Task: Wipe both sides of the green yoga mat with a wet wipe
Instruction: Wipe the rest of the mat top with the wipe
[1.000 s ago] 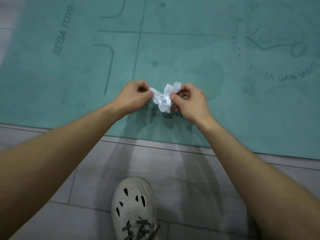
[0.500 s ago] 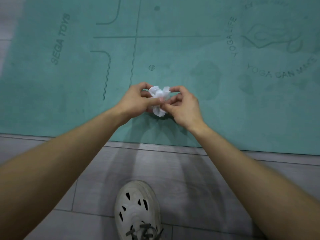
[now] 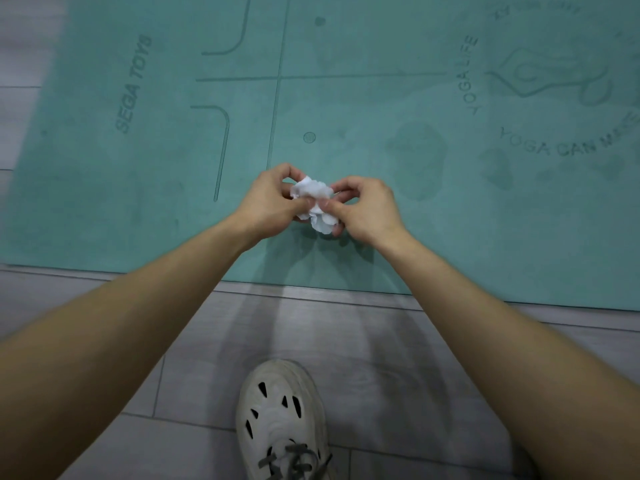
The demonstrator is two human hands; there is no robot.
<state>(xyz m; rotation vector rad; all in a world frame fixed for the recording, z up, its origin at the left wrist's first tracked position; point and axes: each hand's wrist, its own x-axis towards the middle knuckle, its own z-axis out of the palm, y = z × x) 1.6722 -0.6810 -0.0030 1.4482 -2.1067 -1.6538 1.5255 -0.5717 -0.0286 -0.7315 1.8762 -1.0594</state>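
1. Nearest the camera, a pale shoe (image 3: 281, 419) with dark cut-out vents and grey laces stands on the grey tiled floor (image 3: 381, 358). Both bare forearms extend from the lower corners of the view and converge toward the centre.

2. The left hand (image 3: 266, 206) and right hand (image 3: 370, 209) meet above the near part of the mat, just past its near edge. Between them is the wet wipe (image 3: 313, 202), white and crumpled into a loose wad.

3. Finger state, left hand: fingers curled, with thumb and fingertips pinching the left side of the wad.

4. Finger state, right hand: fingers curled, with the thumb pressed against the front of the wad and the remaining fingers wrapped behind and beneath it.

5. Whether the wad touches the mat surface cannot be told; a shadow lies on the mat directly below the hands.

6. The green yoga mat (image 3: 156, 174) lies flat on the floor and fills the upper half of the view. Its near long edge runs across the tiles.

7. The mat face shows embossed guide lines, a small round dot (image 3: 309, 137) just beyond the hands, the lettering "SEGA TOYS" (image 3: 133, 84) at left, and a ring of lettering including "YOGA LIFE" (image 3: 469, 74) at right.

8. Darker blotches (image 3: 417, 157) mark the mat to the right of the hands.
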